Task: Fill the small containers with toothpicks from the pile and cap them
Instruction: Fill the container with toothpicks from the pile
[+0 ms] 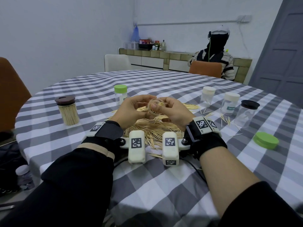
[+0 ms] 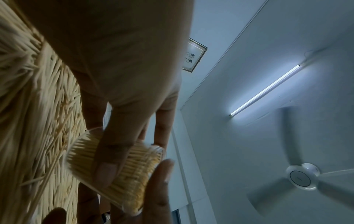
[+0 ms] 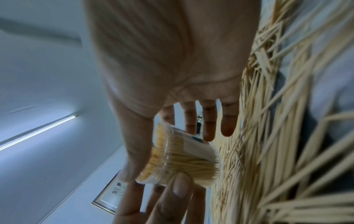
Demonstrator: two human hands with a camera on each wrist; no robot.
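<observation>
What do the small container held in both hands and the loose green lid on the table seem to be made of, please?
Small clear container: likely glossy transparent plastic, since its toothpicks show through the wall. Loose green round lid: apparently matte opaque plastic, evenly coloured.

The small clear plastic container (image 1: pixel 153 108), glossy and see-through, sits just above the loose pile of pale, matt wooden toothpicks (image 1: pixel 152 130), packed with the same thin sticks. That pile lies on a soft, matt grey-and-white checked cloth tablecloth (image 1: pixel 164 185). Left of the pile, a glossy transparent jar with a dark brown, faintly shiny plastic lid (image 1: pixel 67 110) shows dry wooden sticks inside. Right of the pile rests a flat green plastic cap (image 1: pixel 265 142), smooth and satiny. Beyond the pile stands a clear jar with a smooth matt light-green plastic lid (image 1: pixel 121 95).
</observation>
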